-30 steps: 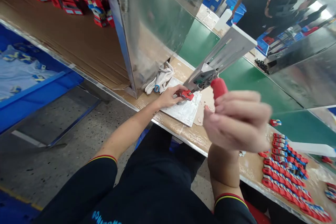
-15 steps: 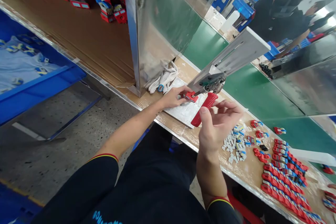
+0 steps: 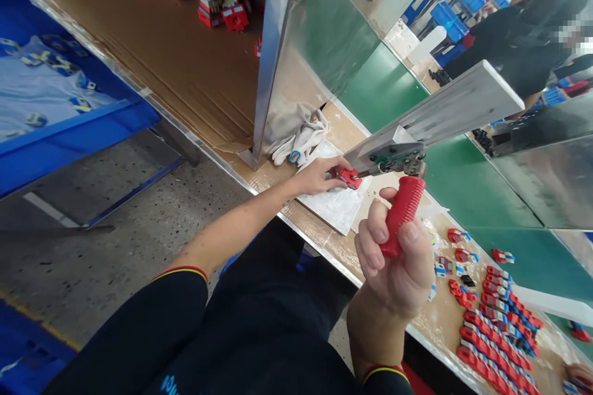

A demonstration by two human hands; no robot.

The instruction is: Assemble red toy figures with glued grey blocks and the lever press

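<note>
At workbench (image 3: pixel 311 224): left grip (image 3: pixel 319 178) pinching one red piece (image 3: pixel 351 179); right grip (image 3: pixel 396 278) clasping one handle (image 3: pixel 404 213).

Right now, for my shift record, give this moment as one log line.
left hand: holds red piece at tip of clamp | right hand: grips red handle | white gloves: by metal panel

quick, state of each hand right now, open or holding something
Left hand: closed, fingers holding a small red part.
Right hand: closed around the red handle.
</note>
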